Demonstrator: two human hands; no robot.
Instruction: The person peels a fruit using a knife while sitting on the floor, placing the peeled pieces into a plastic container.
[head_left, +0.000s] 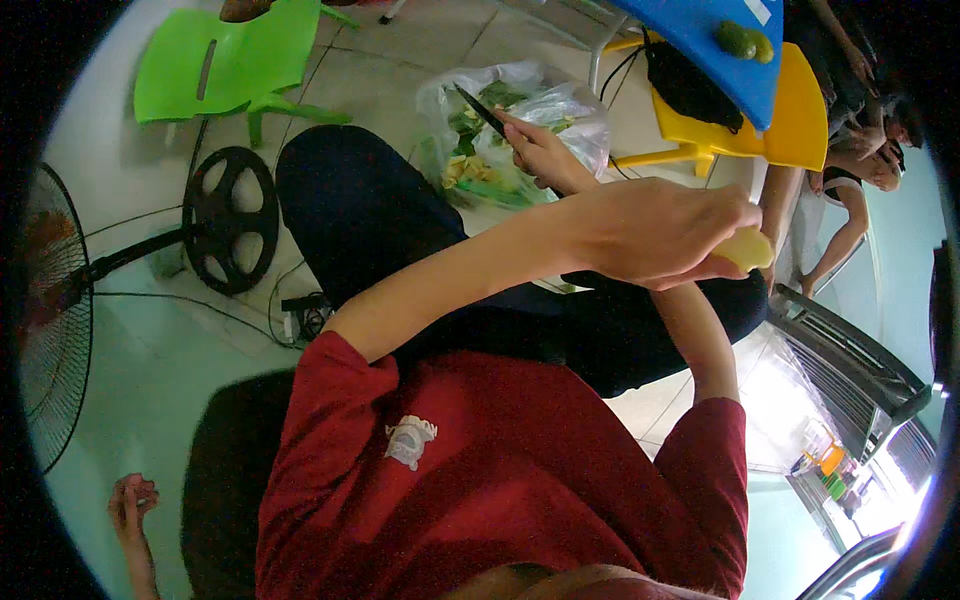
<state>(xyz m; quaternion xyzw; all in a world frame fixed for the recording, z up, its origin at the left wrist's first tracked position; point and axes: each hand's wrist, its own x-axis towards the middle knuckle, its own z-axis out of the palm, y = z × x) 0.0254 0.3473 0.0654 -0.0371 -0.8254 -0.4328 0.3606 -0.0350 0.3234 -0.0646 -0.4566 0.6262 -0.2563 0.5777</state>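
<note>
My left hand (667, 232) is closed around a pale yellow peeled piece of fruit or vegetable (744, 249), at the right above my lap. Its forearm crosses over my right arm. Beyond it, my right hand (544, 154) grips a knife with a dark blade (480, 109), which points up and left. Under the blade, an open clear plastic bag (585, 112) lies on the tiled floor, holding green leaves and yellowish peelings (465, 171). Two green fruits or vegetables (742, 42) rest on a blue tabletop (720, 82) at the upper right. The knife's handle is mostly hidden in my fingers.
A green plastic chair (225, 67) stands upper left, a standing fan (56, 300) with cables at left. A yellow chair (799, 112) holding a black bag (690, 86) is by the table. Other people (862, 165) are at right; another person's hand (133, 499) shows lower left. Metal seats (847, 360) stand right.
</note>
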